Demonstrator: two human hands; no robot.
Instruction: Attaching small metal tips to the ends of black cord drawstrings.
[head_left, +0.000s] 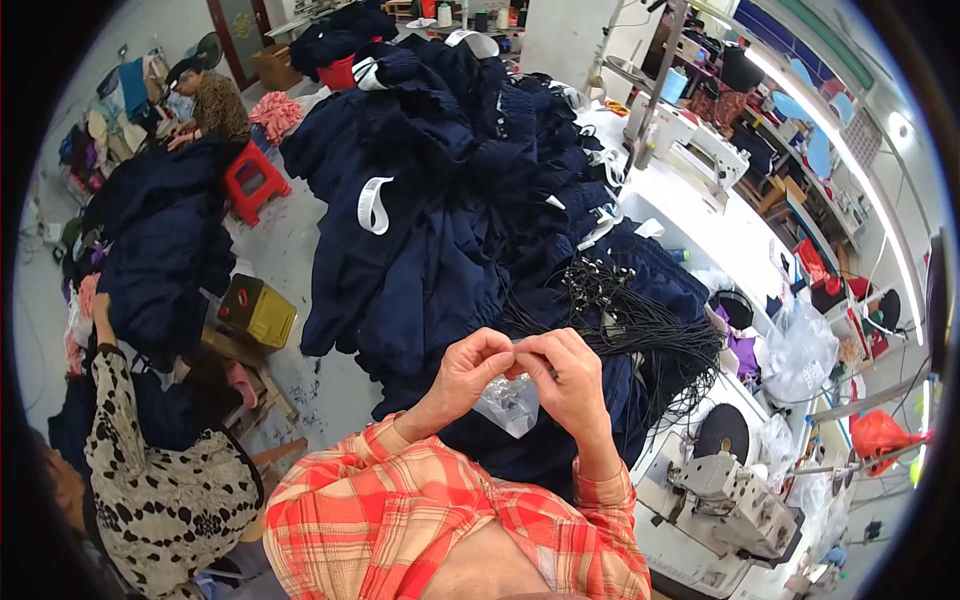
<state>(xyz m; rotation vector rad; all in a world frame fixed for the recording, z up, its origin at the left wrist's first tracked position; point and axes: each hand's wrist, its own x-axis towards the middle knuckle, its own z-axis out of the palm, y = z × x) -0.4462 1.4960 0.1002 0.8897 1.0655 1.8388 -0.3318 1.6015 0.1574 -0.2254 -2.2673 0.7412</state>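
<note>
Just in front of my chest, my left hand point(468, 372) and my right hand point(566, 378) meet with pinched fingertips. Whatever lies between them is too small to make out. Below the fingers a clear plastic bag point(508, 404) rests on dark navy garments point(420, 230), which are heaped high ahead of me. A bundle of black cords point(640, 325) with small pale tips spreads over the cloth beyond and to the right of my right hand. A white looped label point(374, 206) sticks out from the heap at the left.
Sewing machines point(735, 500) stand on white tables along the right. Clear plastic bags point(798, 345) lie there too. At the left are a red stool point(255, 182), a yellow container point(258, 312) and more navy garments point(165, 250). Two people, one in a patterned top point(175, 505), work on that side.
</note>
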